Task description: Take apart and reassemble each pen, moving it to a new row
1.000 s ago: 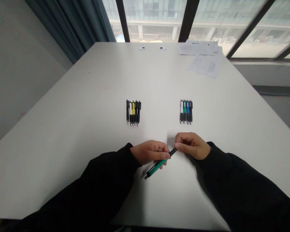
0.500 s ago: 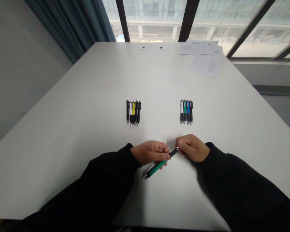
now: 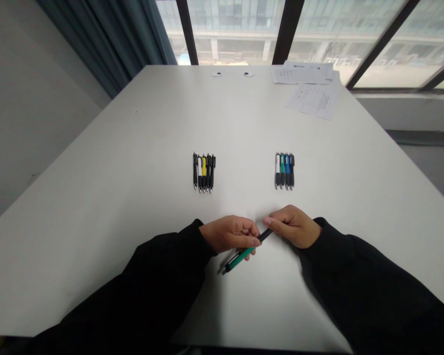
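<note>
A green pen (image 3: 240,258) with a black grip slants across the space between my hands, above the white table. Its middle is pinched between the thumb and fingers of my left hand (image 3: 234,233). My right hand (image 3: 293,226) closes thumb and fingers over the pen's tip end, so the tip is hidden. Beyond my left hand lies a row of several black, white and yellow pens (image 3: 204,172). A second row, with white, green, blue and black pens (image 3: 284,170), lies beyond my right hand.
Printed papers (image 3: 311,91) overlap at the table's far right corner. Two small white oval pieces (image 3: 216,74) with dark spots sit by the far edge of the white table (image 3: 163,138). A blue curtain (image 3: 133,39) hangs at the left, beside the windows.
My right thumb and fingers have moved slightly left and now cover the pen's tip, which showed before. The pen has turned a little, and its clip shows more. My left hand keeps its hold.
</note>
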`<action>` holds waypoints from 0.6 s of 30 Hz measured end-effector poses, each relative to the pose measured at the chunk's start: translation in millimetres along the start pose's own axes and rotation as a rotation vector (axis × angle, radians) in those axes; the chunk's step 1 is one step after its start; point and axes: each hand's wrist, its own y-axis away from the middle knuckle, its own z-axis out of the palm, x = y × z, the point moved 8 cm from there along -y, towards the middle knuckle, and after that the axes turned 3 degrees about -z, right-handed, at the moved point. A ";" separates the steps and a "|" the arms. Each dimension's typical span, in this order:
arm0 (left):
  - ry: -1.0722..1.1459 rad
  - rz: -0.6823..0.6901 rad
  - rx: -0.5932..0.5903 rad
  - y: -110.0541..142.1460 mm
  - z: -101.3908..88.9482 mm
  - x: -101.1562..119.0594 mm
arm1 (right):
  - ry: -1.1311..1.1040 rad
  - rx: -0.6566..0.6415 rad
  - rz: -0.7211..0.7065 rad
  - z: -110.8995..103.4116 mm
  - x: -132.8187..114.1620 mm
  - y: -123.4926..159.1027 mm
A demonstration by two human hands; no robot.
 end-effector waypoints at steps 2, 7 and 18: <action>0.004 0.001 0.004 0.4 0.0 1.4 | -0.004 0.010 0.017 -0.3 1.9 0.1; -0.005 0.010 0.011 -0.5 -0.5 2.2 | -0.003 0.024 0.033 -0.4 2.4 -0.1; 0.027 -0.009 0.029 -1.8 1.2 -0.6 | 0.007 0.033 0.054 -0.1 -0.9 -1.6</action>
